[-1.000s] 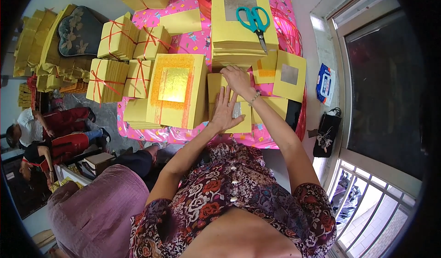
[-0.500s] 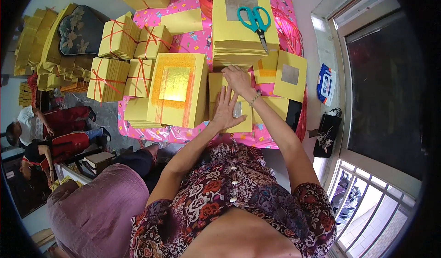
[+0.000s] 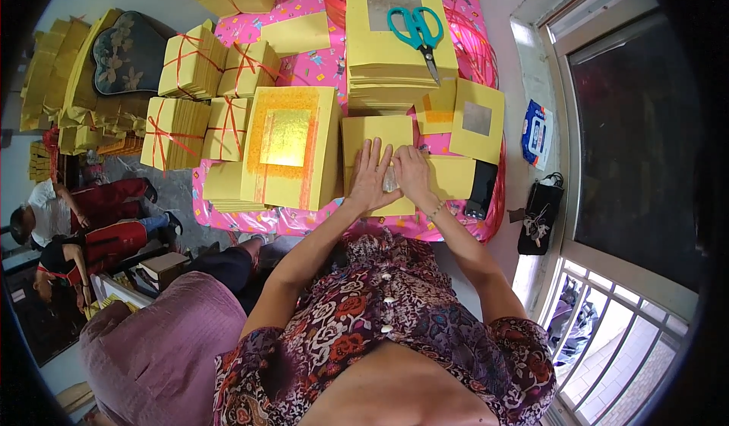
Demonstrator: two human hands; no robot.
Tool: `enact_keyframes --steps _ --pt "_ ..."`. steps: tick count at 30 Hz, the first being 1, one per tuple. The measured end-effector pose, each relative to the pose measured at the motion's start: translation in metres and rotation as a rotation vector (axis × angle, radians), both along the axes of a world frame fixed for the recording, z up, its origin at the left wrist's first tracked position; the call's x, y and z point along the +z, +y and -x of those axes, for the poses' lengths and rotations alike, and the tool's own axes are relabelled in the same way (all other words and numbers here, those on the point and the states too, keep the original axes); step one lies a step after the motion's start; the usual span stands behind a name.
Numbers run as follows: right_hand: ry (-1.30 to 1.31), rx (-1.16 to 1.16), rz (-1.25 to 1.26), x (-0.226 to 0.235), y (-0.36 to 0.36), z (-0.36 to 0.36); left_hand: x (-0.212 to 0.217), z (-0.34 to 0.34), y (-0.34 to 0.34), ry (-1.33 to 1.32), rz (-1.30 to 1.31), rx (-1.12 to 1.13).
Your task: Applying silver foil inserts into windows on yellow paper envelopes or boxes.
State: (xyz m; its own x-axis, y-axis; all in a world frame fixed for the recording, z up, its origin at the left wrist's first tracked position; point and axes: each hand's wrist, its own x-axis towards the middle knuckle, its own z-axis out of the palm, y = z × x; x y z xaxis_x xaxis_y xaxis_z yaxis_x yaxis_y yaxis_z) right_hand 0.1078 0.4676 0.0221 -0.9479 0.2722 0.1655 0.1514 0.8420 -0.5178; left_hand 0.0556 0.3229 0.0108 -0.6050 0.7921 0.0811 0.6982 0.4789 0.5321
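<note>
At the left, square yellow paper bundles with red ties (image 3: 171,131) stood on the pink patterned tablecloth (image 3: 311,69). Beside them sat a thick yellow paper stack with an orange-bordered gold square (image 3: 285,141). Just right of that stack lay a yellow paper piece with a small silver patch (image 3: 393,207). The left hand (image 3: 370,184) rested flat on it, fingers straight and slightly spread. The right hand (image 3: 411,174) lay alongside, fingers together; whether its partly hidden fingertips pinched the paper, I could not tell. Beyond, teal-handled metal scissors (image 3: 427,46) topped a tall yellow paper pile (image 3: 380,50). Farther right lay a flat black device (image 3: 481,190).
</note>
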Motion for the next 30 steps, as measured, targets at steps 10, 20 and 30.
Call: enact_keyframes --steps 10,20,30 --pt "-0.002 -0.005 0.021 0.001 0.0 -0.001 0.012 -0.003 -0.037 0.044 -0.018 -0.047" --pt "0.016 -0.009 0.11 0.002 -0.001 0.001 0.019 -0.003 -0.045 -0.004 0.106 -0.02" --pt "0.151 0.139 0.034 0.009 0.012 -0.001 0.014 0.0 -0.044 -0.084 0.045 0.018"
